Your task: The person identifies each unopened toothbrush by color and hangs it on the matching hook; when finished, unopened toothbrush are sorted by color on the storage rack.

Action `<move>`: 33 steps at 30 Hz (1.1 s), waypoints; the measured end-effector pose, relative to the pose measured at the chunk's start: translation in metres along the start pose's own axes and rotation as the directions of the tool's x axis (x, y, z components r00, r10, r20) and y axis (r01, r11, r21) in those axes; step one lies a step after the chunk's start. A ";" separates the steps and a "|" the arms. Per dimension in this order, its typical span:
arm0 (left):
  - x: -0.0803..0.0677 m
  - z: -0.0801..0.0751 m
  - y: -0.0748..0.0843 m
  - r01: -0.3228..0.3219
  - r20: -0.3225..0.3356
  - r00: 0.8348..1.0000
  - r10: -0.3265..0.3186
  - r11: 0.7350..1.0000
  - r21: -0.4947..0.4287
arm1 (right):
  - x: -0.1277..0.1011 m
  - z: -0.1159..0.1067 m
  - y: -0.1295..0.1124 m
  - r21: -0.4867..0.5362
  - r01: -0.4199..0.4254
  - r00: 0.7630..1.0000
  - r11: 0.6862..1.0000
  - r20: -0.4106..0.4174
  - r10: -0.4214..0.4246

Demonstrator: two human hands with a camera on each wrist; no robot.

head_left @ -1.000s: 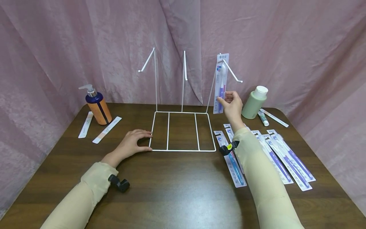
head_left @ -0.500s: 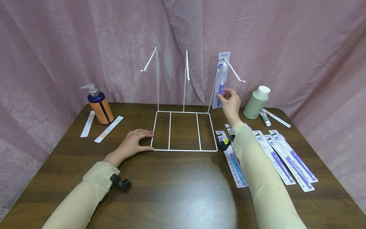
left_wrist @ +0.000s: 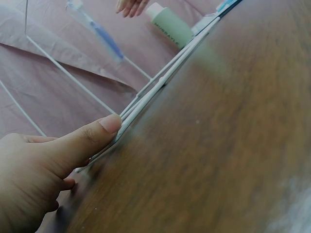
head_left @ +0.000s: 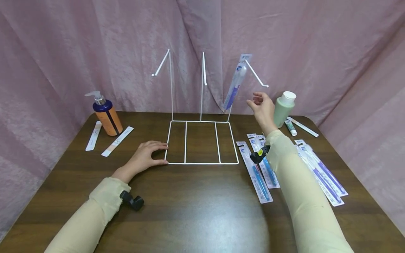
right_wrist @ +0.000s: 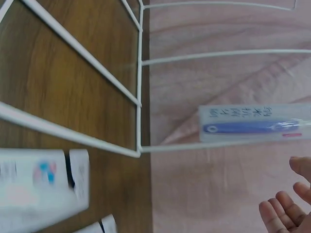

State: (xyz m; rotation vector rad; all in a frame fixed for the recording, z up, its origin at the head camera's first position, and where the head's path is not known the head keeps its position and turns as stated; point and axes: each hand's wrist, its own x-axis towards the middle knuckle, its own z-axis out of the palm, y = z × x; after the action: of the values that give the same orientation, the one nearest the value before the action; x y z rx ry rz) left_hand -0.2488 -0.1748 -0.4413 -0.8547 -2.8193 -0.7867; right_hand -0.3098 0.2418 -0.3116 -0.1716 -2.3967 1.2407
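Currently the right hand (head_left: 263,107) is raised at right of centre in the head view, fingers (right_wrist: 284,213) loosely spread and holding nothing, apart from the packaged toothbrush (head_left: 234,86). That pack hangs from the right-most hook of the white wire rack (head_left: 202,142), tilted, its lower end swung toward the left of the frame. Right wrist view confirms: pack (right_wrist: 255,124) lies across the middle right, fingertips below it at the lower right corner, a gap between them.

Left hand (head_left: 143,160) lies flat on the counter (head_left: 196,207) at centre left, fingers nearly straight, thumb and fingertips touching the front-left corner of the rack base. Left wrist view: thumb (left_wrist: 92,138) pressed against the base wire; nothing gripped.

Outward from the right hand: green bottle with white cap (head_left: 283,107) just beside it, a small tube (head_left: 290,127) at the bottle's foot. Further packaged toothbrushes (head_left: 257,172) lie flat in a row at lower right, partly under the right sleeve. Far left: orange pump bottle (head_left: 105,116), two flat strips (head_left: 117,141) beside it. Pink curtain (head_left: 95,52) behind everything.
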 end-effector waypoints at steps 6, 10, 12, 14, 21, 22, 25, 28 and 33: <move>-0.003 -0.004 0.001 0.011 -0.005 1.000 -0.011 1.000 -0.003 | 0.004 -0.029 -0.002 -0.080 0.015 0.996 0.997 0.088 -0.008; -0.004 -0.006 0.002 0.017 0.000 1.000 -0.017 1.000 -0.004 | 0.003 -0.055 0.001 -0.186 0.061 0.988 0.981 0.153 -0.032; -0.004 -0.007 0.003 0.019 0.003 1.000 -0.019 1.000 -0.004 | 0.003 -0.068 0.004 -0.222 0.085 0.982 0.971 0.184 -0.044; -0.004 -0.007 0.004 0.019 0.004 1.000 -0.019 1.000 0.000 | 0.002 -0.081 0.007 -0.246 0.099 0.976 0.964 0.211 -0.047; -0.001 -0.006 0.008 0.009 0.012 1.000 -0.009 1.000 0.004 | -0.008 -0.127 0.025 -0.283 0.116 0.949 0.952 0.316 -0.022; 0.000 -0.006 0.009 0.007 0.014 1.000 -0.007 1.000 0.005 | -0.010 -0.134 0.028 -0.292 0.114 0.944 0.950 0.329 -0.013; 0.001 -0.005 0.010 0.000 0.015 1.000 0.000 1.000 0.009 | -0.015 -0.152 0.036 -0.331 0.126 0.932 0.935 0.362 0.003; 0.002 -0.005 0.011 -0.007 0.012 1.000 0.007 1.000 0.012 | -0.021 -0.167 0.046 -0.368 0.127 0.922 0.921 0.386 0.027; 0.002 -0.005 0.013 -0.009 0.018 1.000 0.009 1.000 0.014 | -0.035 -0.187 0.065 -0.370 0.089 0.909 0.925 0.411 0.077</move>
State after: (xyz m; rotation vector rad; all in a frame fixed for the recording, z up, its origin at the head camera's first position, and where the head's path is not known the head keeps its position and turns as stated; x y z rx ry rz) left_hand -0.2440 -0.1667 -0.4306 -0.8759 -2.8307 -0.7609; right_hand -0.2033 0.4093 -0.2806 -0.0095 -2.9985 0.8525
